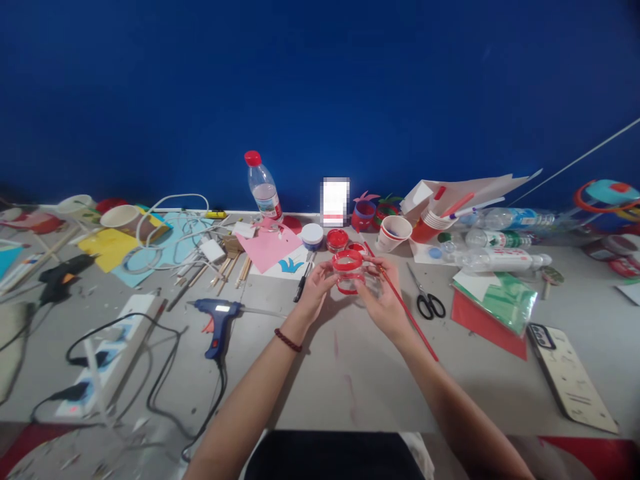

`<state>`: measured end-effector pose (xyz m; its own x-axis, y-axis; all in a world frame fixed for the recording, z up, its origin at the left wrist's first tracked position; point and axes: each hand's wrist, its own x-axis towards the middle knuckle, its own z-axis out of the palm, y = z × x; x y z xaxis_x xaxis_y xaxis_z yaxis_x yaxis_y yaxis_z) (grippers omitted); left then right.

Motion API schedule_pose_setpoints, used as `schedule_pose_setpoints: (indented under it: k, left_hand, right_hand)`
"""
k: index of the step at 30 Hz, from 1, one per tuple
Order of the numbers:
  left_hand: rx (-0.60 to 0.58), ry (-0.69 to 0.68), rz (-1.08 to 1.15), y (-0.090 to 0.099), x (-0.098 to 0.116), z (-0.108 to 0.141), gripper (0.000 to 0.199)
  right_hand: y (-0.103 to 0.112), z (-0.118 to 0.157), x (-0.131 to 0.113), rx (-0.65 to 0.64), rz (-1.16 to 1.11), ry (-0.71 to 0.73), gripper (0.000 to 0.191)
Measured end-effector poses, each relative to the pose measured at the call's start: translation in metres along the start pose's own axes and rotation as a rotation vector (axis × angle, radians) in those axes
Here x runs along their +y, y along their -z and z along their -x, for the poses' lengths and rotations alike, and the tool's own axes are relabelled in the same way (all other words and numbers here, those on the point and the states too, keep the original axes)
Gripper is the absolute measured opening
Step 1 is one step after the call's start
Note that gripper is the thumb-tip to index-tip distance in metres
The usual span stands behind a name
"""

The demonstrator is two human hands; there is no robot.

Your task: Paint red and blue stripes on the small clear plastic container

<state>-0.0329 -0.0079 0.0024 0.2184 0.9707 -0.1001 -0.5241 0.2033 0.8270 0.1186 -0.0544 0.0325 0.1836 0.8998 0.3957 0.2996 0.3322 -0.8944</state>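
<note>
Between my hands is a short, clear plastic piece with red-painted bands at top and bottom (347,273); it looks like a cut bottle section. My left hand (315,291) grips its left side. Fingers of my right hand (383,300) press on its other side, while the same hand holds a red-handled paintbrush (413,320) that slants down to the right. Just beyond are an open jar of red paint (337,239) and a white-lidded jar (313,235). A paper cup (395,233) stands to the right of them.
Black-handled scissors (430,305) lie right of my hands, with a phone (573,377) farther right. At left are a blue glue gun (217,323) and a power strip (113,357) with trailing cords. A red-capped bottle (263,190) and several plastic bottles (503,239) are farther back.
</note>
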Motion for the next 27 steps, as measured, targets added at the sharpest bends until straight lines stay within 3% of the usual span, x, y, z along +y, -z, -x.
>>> schedule_pose_setpoints:
  k: [9,16,27]
  left_hand:
    - [0.077,-0.032,-0.036,-0.002,0.0014,0.0011,0.039]
    - [0.006,-0.098,-0.186,-0.0031,0.0002,0.0036,0.05]
    - [-0.024,-0.092,-0.173,0.0009,-0.006,0.0022,0.059]
  right_hand:
    - [-0.0014,0.0003,0.0021,0.016,0.093,0.081,0.043]
    - [-0.0067,0.0019,0.0049,0.059,0.133,0.118,0.047]
    - [-0.0085,0.0025,0.003,0.064,0.21,0.177,0.042]
